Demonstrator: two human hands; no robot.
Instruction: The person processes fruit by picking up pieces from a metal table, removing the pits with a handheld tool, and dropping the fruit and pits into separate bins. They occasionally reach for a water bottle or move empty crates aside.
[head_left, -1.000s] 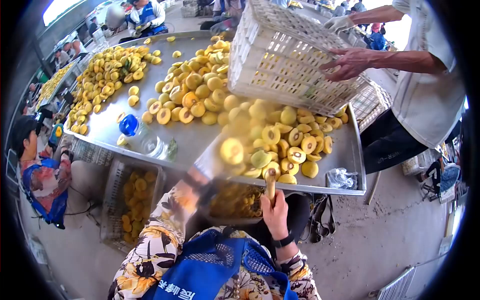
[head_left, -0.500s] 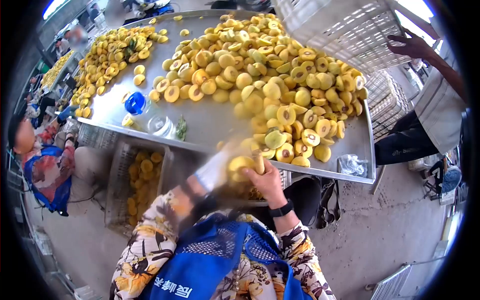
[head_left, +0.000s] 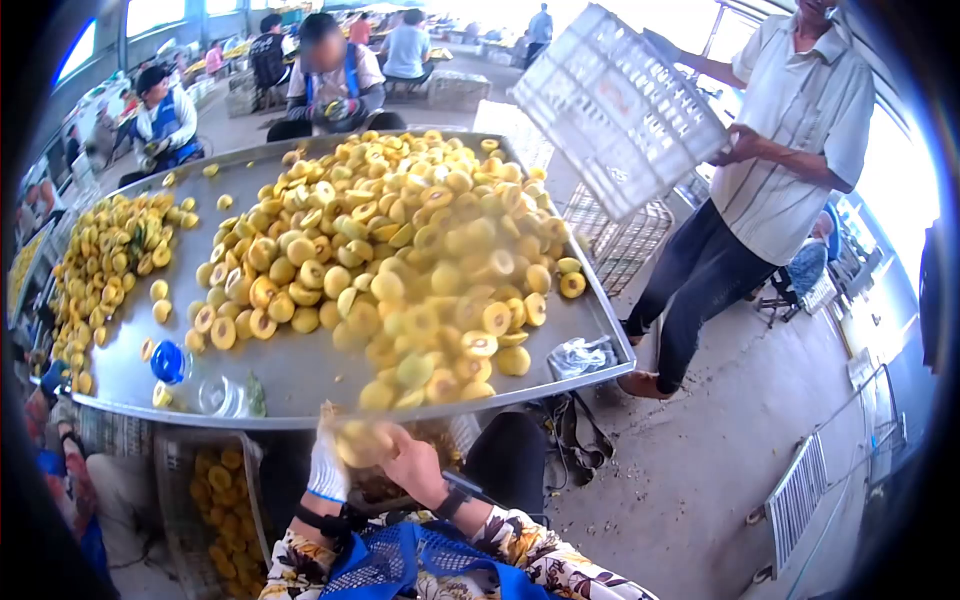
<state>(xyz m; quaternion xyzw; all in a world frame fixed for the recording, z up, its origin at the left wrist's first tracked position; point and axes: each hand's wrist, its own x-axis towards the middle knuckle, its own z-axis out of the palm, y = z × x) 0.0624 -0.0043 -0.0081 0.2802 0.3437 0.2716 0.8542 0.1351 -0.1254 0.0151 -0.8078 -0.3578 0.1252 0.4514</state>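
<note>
Near the table's front edge, my left hand (head_left: 328,462), in a white glove, is closed around a yellow fruit half (head_left: 362,443). My bare right hand (head_left: 413,468) is bent against the same fruit from the right; blur hides its fingertips and anything in them. A large heap of halved yellow fruit (head_left: 320,250), many halves showing brown centres, lies on the metal table (head_left: 180,260) beyond my hands. A smaller heap (head_left: 110,260) lies at the left.
A clear bottle with a blue cap (head_left: 168,362) and a plastic bag (head_left: 582,356) lie on the table. Below stands a crate of fruit (head_left: 222,500). At the right a standing person (head_left: 790,130) holds a tilted white crate (head_left: 620,110). Other people sit beyond.
The view has tilted up and turned right, showing more of the room. Both hands remain together at the fruit. The standing person's crate is still tilted over the table's right side.
</note>
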